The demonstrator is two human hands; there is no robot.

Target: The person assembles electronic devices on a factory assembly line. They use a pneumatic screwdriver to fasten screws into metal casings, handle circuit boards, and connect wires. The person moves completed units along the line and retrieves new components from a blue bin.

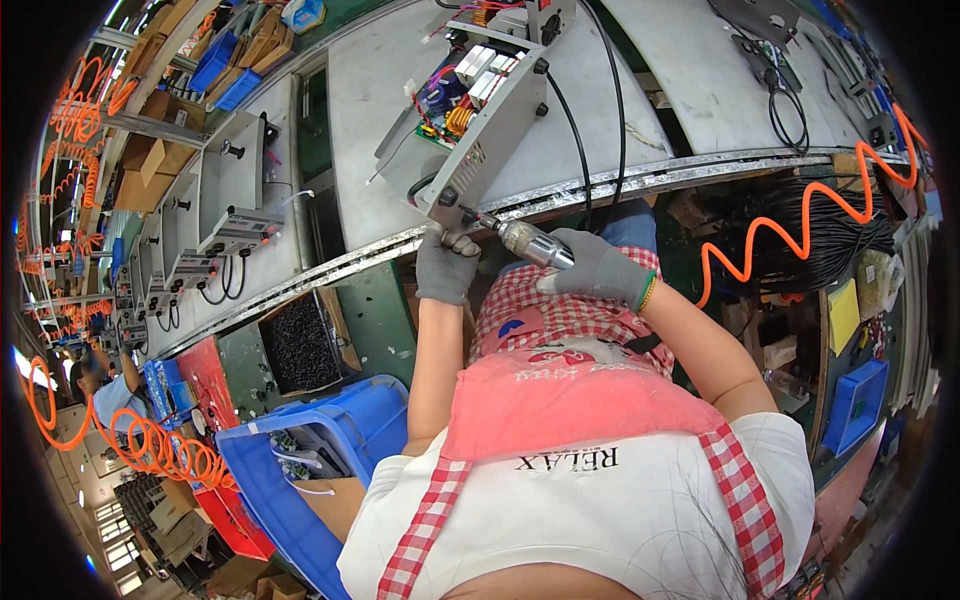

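Driver (533, 243) sits clasped in the right hand (600, 268); keeping it square, pressure even, should serve best. The left hand (446, 264) curls at the near corner of the unit (492, 142), pinching what I cannot tell; the unit rests on the desk (365, 95).

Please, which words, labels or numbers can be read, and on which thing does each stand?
White fabric shirt: one large dark word, readable but not copied; smaller print unreadable.
Pink cloth apron: pale lettering, too blurred.
Grey metal boxes, left: panel markings too small.
Silver cylindrical driver: nothing readable.
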